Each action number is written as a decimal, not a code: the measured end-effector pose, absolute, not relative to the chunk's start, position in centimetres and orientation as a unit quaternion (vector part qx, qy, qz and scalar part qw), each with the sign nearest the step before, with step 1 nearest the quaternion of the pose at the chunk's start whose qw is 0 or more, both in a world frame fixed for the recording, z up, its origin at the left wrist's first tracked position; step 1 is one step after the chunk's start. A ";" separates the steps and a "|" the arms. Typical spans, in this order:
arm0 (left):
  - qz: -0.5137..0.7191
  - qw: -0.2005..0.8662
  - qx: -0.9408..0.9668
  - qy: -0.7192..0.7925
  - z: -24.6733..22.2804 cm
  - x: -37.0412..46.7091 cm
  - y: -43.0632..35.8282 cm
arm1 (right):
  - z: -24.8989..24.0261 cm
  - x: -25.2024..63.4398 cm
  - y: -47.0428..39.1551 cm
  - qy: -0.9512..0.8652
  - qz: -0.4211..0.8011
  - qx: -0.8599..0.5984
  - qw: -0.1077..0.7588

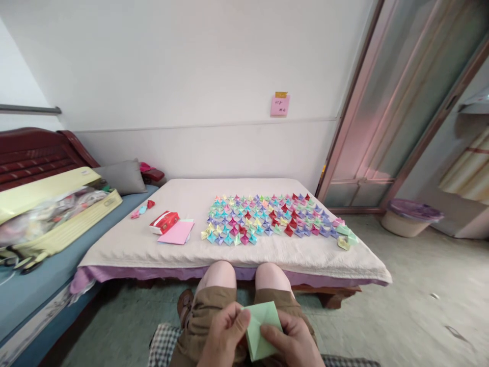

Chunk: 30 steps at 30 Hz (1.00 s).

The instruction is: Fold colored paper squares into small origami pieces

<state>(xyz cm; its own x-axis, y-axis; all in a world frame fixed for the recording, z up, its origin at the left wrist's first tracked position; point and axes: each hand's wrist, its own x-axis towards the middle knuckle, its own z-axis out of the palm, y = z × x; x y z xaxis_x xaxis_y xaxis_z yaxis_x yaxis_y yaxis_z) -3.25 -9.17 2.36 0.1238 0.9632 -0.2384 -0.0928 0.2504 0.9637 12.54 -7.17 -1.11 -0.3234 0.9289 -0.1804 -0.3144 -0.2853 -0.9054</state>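
Note:
My left hand (223, 334) and my right hand (292, 341) both grip a folded light green paper (262, 326) over my lap, thumbs pressed on its faces. Ahead, a low table under a cream cloth (191, 193) carries several rows of small folded paper shapes (267, 216) in many colours. A few green folded pieces (346, 235) lie apart at the right end of the rows. A pink paper sheet stack (176, 232) and a red-and-white packet (164, 221) rest at the left of the table.
A blue bench (23, 290) at left holds an open yellow case (57, 214), a grey cushion (121, 177) and small paper pieces (142, 209). A pink note (280, 105) is stuck on the wall. A basin (410, 216) stands by the glass door at right.

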 end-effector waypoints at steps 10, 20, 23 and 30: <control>0.303 0.579 0.495 0.573 2.3 -3.2 -9.8 | -0.3 13.4 -7.0 -0.368 0.700 -0.380 0.480; 0.377 0.580 0.497 0.524 2.8 -3.9 -8.5 | 1.1 13.6 -7.2 -0.432 0.671 -0.396 0.454; 0.414 0.604 0.456 0.505 3.1 -3.9 -8.4 | 0.9 13.6 -7.4 -0.467 0.659 -0.391 0.440; 0.523 0.660 0.385 0.377 1.2 -3.6 -8.9 | 1.0 13.7 -7.3 -0.466 0.626 -0.419 0.464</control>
